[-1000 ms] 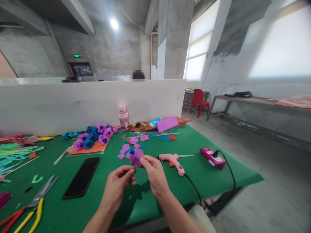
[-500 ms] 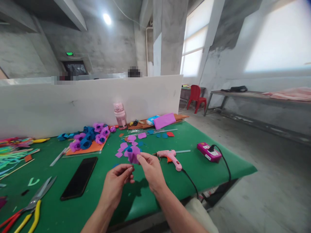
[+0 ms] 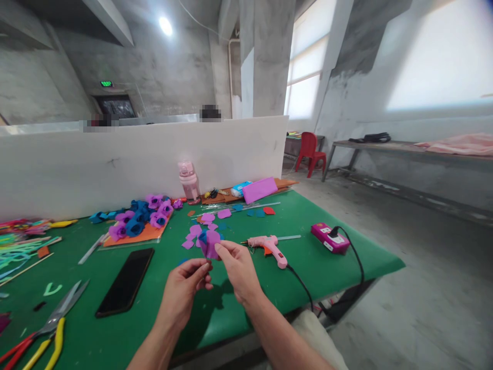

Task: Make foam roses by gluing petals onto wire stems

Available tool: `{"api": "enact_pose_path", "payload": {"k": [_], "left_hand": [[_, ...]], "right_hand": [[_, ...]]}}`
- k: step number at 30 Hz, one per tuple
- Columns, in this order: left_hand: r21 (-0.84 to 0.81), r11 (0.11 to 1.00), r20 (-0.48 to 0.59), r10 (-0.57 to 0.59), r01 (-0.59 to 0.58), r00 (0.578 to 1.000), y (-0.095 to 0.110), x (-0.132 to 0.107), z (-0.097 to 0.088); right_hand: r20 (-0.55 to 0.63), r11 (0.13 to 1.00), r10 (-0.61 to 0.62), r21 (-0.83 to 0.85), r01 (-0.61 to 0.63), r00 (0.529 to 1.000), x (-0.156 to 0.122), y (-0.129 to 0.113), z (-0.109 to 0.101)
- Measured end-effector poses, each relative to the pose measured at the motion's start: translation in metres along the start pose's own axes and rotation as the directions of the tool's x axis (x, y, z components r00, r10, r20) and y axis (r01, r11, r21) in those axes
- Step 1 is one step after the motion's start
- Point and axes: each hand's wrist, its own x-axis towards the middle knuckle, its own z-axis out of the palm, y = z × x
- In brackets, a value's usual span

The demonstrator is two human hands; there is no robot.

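**Two hands hold a purple foam flower above the green table**

A small flower of purple foam petals with a blue centre (image 3: 209, 243) is held in the air, a little above the green felt-covered table (image 3: 239, 308), near its front edge. The right hand (image 3: 238, 270) pinches the flower at its lower part, with thumb and forefinger closed on the petals. The left hand (image 3: 184, 290) is just beside it, from below; its fingertips are bent together and touch the bottom of the flower, but how firmly they press it I cannot tell.

Directly behind the flower, loose purple foam petals (image 3: 200, 229) lie flat on the table, and some blue and red cut pieces (image 3: 262, 211) lie further back. To the right of the hands a pink hot glue gun (image 3: 268, 244) lies on its side, and its black cable (image 3: 304, 288) goes over the front edge. More to the right is a magenta power strip (image 3: 330, 238) with a black plug in it.

To the left of the hands a black smartphone (image 3: 125, 281) lies face up. Near the left front corner are scissors with red and yellow handles (image 3: 44, 329). Further back, finished purple and blue foam flowers (image 3: 140, 216) rest on an orange sheet (image 3: 144, 235). A pink water bottle (image 3: 187, 181) stands upright before the white partition board (image 3: 134, 159).
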Motion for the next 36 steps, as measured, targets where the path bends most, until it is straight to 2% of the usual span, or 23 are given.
{"api": "enact_pose_path", "payload": {"k": [6, 13, 17, 24, 31, 36], "left_hand": [[0.065, 0.997, -0.017, 0.04, -0.039, 0.999, 0.0, -0.001, 0.001], [0.143, 0.986, -0.042, 0.093, -0.086, 0.995, 0.003, -0.004, 0.003], [0.204, 0.971, -0.067, 0.139, -0.123, 0.988, 0.004, -0.005, 0.004], [0.359, 0.911, -0.076, 0.248, -0.205, 0.966, 0.005, -0.007, 0.005], [0.366, 0.908, -0.074, 0.245, -0.202, 0.967, 0.005, -0.007, 0.004], [0.336, 0.923, -0.074, 0.224, -0.187, 0.972, 0.005, -0.006, 0.004]], "right_hand": [[-0.018, 1.0, 0.003, -0.015, -0.003, 1.0, -0.001, 0.0, 0.0], [-0.013, 0.998, 0.041, 0.042, -0.04, 0.999, 0.001, 0.01, -0.001], [-0.01, 0.986, 0.093, 0.14, -0.091, 0.996, 0.001, 0.012, -0.001], [0.079, 0.942, 0.162, 0.283, -0.178, 0.984, 0.0, 0.011, -0.003], [0.055, 0.93, 0.201, 0.303, -0.208, 0.978, 0.001, 0.016, -0.002], [0.076, 0.94, 0.235, 0.237, -0.247, 0.969, 0.001, 0.017, -0.003]]}}
